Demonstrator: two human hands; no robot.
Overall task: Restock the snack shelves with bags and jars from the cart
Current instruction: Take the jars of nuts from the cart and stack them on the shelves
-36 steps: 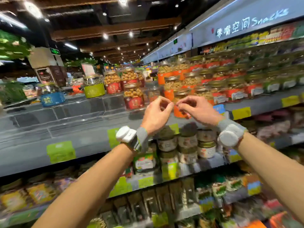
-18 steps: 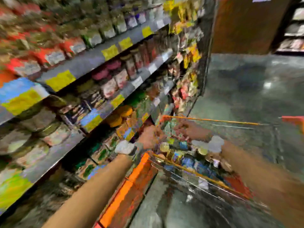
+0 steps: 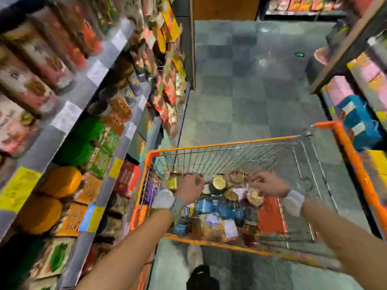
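Note:
An orange-rimmed wire cart (image 3: 230, 143) stands in the aisle below me. It holds gold-lidded jars (image 3: 218, 182), blue packs (image 3: 226, 210), a red bag (image 3: 271, 214) and a clear tub of snacks (image 3: 213, 228). My left hand (image 3: 189, 189) hovers over the cart's left side with its fingers curled; blur hides whether anything is in it. My right hand (image 3: 270, 186) reaches over the jars, fingers apart and pointing down, with nothing gripped. The snack shelves (image 3: 69, 115) run along my left, full of bags and jars.
Another shelf unit with pink and blue boxes (image 3: 356, 114) stands at the right, close to the cart's far corner. Grey tiled floor (image 3: 251, 91) stretches ahead. My shoe (image 3: 194, 253) shows below the cart's near edge. Yellow-lidded tubs (image 3: 60, 181) fill a lower left shelf.
I have turned from the upper jar shelf down to the cart. Both hands dropped from pinching at shelf height and now hang over the goods inside the cart.

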